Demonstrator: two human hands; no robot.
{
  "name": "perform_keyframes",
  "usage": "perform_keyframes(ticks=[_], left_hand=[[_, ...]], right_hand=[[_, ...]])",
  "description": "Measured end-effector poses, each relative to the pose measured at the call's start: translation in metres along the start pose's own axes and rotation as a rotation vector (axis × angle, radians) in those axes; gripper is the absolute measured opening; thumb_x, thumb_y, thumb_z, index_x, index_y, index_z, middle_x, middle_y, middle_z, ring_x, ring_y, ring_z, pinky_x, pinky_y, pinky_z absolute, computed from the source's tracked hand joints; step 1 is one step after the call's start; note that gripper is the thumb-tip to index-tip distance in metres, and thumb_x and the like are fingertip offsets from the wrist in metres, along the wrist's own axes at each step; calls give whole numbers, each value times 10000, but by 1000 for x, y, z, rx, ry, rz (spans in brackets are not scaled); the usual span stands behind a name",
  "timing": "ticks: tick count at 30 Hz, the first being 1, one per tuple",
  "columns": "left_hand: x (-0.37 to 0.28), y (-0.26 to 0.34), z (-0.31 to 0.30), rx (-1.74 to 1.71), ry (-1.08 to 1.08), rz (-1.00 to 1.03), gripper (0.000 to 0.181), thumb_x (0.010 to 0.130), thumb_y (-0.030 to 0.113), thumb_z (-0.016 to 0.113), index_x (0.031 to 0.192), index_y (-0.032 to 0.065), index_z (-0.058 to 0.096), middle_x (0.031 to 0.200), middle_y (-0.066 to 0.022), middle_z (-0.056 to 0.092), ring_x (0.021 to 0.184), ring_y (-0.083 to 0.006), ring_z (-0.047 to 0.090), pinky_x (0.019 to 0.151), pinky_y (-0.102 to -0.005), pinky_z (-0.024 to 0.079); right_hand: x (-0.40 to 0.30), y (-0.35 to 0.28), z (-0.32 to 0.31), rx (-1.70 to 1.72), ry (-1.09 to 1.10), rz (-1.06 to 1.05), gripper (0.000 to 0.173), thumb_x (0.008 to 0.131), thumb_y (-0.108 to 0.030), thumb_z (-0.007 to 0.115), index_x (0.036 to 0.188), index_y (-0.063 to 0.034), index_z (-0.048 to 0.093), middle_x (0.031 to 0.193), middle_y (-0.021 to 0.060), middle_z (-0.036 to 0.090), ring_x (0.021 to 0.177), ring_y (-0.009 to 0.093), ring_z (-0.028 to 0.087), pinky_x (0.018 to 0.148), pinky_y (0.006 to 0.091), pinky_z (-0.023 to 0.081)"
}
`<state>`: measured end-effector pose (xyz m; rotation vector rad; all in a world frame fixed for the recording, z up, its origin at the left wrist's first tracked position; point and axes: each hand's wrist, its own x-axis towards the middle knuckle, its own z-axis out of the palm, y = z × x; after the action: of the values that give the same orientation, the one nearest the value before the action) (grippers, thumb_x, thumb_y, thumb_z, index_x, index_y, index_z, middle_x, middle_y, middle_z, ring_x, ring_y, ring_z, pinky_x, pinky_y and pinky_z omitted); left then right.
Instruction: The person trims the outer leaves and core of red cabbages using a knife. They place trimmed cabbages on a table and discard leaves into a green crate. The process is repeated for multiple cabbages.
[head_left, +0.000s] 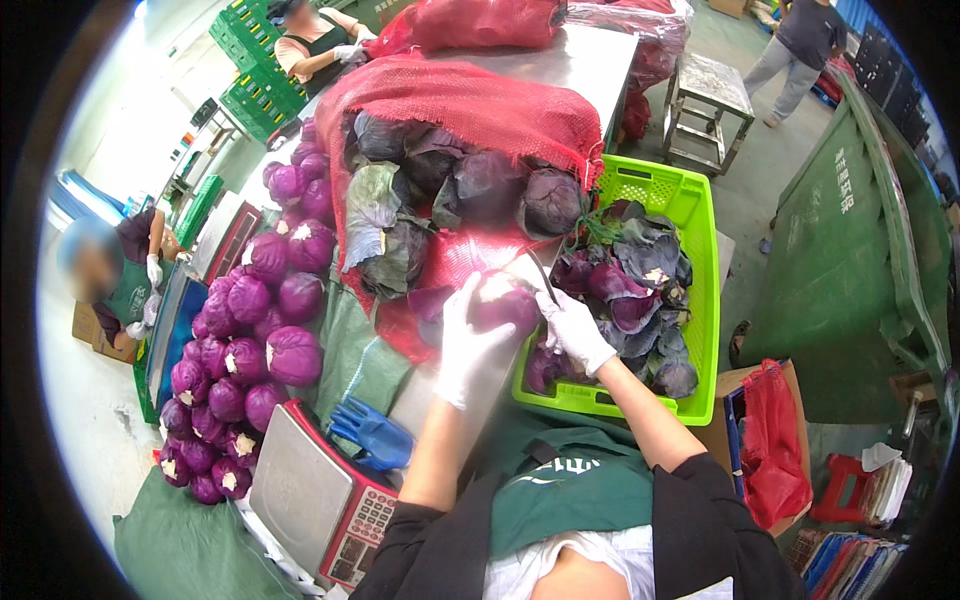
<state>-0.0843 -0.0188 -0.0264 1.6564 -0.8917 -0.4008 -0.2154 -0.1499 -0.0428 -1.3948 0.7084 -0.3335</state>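
Note:
My gloved left hand (466, 341) grips a red cabbage (504, 307) from its left side, and the pale stem end faces away from me. My gloved right hand (574, 330) holds a knife (541, 276) with a dark edge or handle against the cabbage's right side; its blade is blurred. Just beyond lies a red mesh sack (457, 90), its mouth towards me, with several dark, untrimmed cabbages (487, 184) inside. Under my right forearm is a lime-green crate (701, 300) of loose outer cabbage leaves (637, 300).
Trimmed cabbages (247, 300) are heaped at left, beside a weighing scale (307, 487) and a blue glove (373, 433). A green waste bin (840, 277) and a cardboard box (796, 442) stand right. Co-workers are at left (127, 277), far end (322, 45) and back right (806, 45).

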Motion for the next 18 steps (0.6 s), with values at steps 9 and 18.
perform_keyframes(ticks=[9,18], left_hand=[[6,2,-12,111,-189,84,960,553,123,838,1394,85,377,1349,-123,429,1259,-258,401,1073,-376,318],[1,24,-6,-122,-167,-62,919,561,94,838,1373,56,410,1356,-111,461,1257,-237,425,1066,-360,332]], right_hand=[[-22,24,-21,-546,51,-410,503,975,-483,321,1332,-165,479,837,228,641,710,377,623,662,423,485],[-39,33,-36,-737,26,-437,498,981,-444,325,1222,-73,554,1052,200,629,842,360,628,722,427,503]])
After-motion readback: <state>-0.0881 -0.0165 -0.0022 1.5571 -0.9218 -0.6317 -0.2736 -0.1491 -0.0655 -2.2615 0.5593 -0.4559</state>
